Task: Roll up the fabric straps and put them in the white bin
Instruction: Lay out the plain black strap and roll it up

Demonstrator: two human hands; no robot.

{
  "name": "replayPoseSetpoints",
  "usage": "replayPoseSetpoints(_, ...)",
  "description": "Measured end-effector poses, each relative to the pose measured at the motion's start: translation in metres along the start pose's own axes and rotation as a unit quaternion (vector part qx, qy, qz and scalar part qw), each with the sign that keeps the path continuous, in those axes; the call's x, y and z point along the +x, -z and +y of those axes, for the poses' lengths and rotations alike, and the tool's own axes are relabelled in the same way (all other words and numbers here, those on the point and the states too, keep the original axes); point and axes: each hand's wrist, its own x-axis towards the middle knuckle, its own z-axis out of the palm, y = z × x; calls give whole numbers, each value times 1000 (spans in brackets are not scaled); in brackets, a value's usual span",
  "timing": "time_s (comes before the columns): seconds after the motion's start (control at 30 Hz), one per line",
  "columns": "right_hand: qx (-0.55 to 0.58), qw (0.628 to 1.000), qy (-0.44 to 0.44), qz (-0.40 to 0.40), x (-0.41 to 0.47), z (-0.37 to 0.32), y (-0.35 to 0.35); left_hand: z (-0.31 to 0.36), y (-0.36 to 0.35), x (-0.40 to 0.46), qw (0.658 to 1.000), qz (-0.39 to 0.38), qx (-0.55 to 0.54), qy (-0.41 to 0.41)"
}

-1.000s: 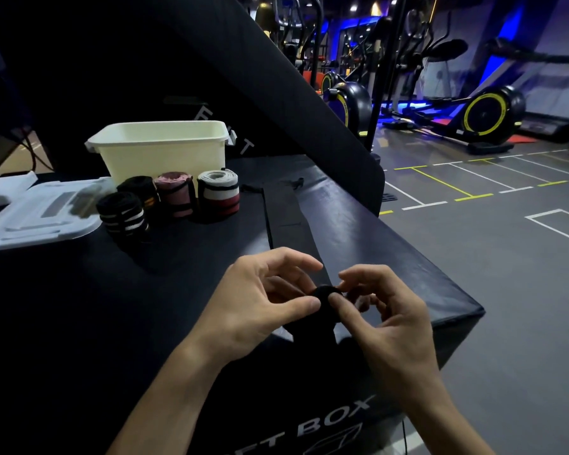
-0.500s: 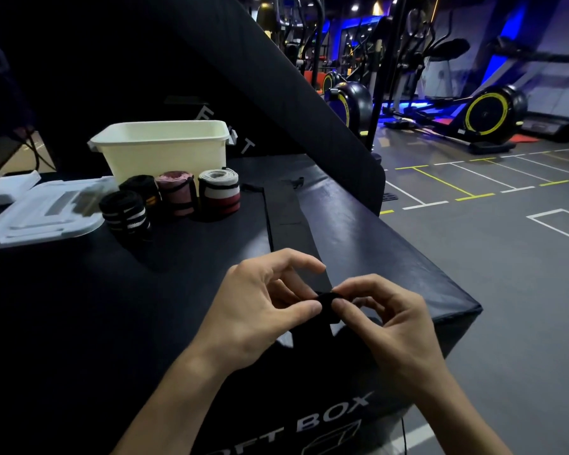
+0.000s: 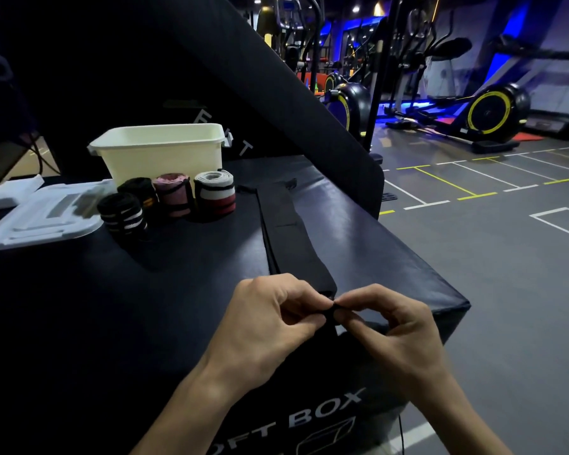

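Observation:
A long black fabric strap [image 3: 293, 238] lies flat along the black soft box, running from near the bin toward me. My left hand [image 3: 270, 323] and my right hand [image 3: 391, 330] both pinch its near end [image 3: 330, 315] at the box's front edge, where it is folded small between thumbs and forefingers. Several rolled straps stand in front of the white bin [image 3: 158, 156]: a black and white one [image 3: 122, 213], a black one [image 3: 138, 192], a pink one [image 3: 173, 193] and a grey, white and red one [image 3: 215, 195]. The inside of the bin is hidden.
The white bin lid [image 3: 40, 218] lies at the left of the soft box [image 3: 358, 231]. A tall black padded panel [image 3: 243, 77] leans behind the bin. The box's right edge drops to the gym floor [image 3: 506, 257], with exercise machines [image 3: 486, 110] beyond.
My hands have closed tighter on the strap's near end and shifted slightly forward; the bunched end between my fingers looks smaller. The rolled straps and bin have not moved.

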Motion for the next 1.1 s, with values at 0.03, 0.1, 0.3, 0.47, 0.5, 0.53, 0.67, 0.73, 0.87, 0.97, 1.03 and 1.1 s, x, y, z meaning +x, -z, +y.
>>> replayPoseSetpoints(0.03, 7, 1000, -2, 3, -1, 1, 0, 0, -1, 0, 1000, 3, 9, -17)
replayPoseSetpoints(0.1, 25, 1000, -7, 5, -4, 1, 1, 1, -3, -1, 998, 0, 30, -46)
replayPoseSetpoints(0.3, 51, 997, -22, -46, -13, 4, 3, 0, 5, -4, 993, -95, 68, -21)
replayPoseSetpoints(0.47, 76, 994, -30, -72, -15, 5, 5, 3, 19, 15, 991, -110, 79, -13)
replayPoseSetpoints(0.5, 74, 994, -29, -73, -15, 5, 5, -1, 19, 24, 992, -86, 95, -23)
replayPoseSetpoints(0.53, 71, 994, -26, -75, -16, 5, 5, -5, 18, 35, 990, -68, 116, -41)
replayPoseSetpoints(0.67, 65, 993, -28, -91, -15, 5, 2, -25, -7, 77, 948, -157, 258, -103)
replayPoseSetpoints(0.73, 69, 992, -31, -96, -15, 4, 3, -42, -12, 87, 894, -227, 381, -60)
replayPoseSetpoints(0.87, 81, 990, -37, -111, -16, 3, 6, -75, 2, 90, 883, -243, 395, 71)
replayPoseSetpoints(0.97, 82, 989, -44, -111, -16, 3, 7, -83, 4, 95, 895, -228, 375, 81)
replayPoseSetpoints(1.03, 81, 990, -44, -110, -16, 2, 7, -87, 6, 99, 905, -206, 364, 74)
replayPoseSetpoints(1.1, 80, 990, -42, -108, -15, 2, 7, -93, 9, 104, 912, -187, 356, 79)
